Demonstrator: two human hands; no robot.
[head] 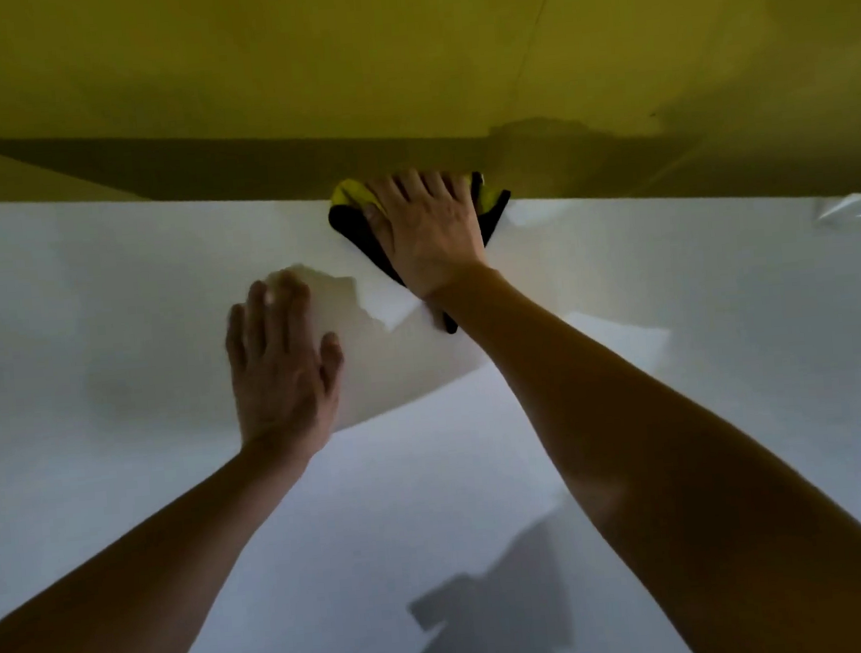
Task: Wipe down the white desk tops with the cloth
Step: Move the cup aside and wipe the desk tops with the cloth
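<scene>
R hand (429,233) flat on cloth (353,219) at desk (80,281) back edge, L hand (279,364) spread flat.

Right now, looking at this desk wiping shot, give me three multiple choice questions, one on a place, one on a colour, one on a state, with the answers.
1. Where on the white desk top is the cloth?
A. at the near edge
B. at the far edge, against the yellow panel
C. hanging off the left side

2. What colours is the cloth?
A. yellow and black
B. blue and white
C. red all over

3. How is the left hand?
A. clenched in a fist
B. gripping the cloth
C. flat and open on the desk

Answers: 1 B, the cloth lies where desk meets panel. 2 A, a yellow patch and black edges show around the right hand. 3 C, its fingers lie spread, apart from the cloth.
</scene>
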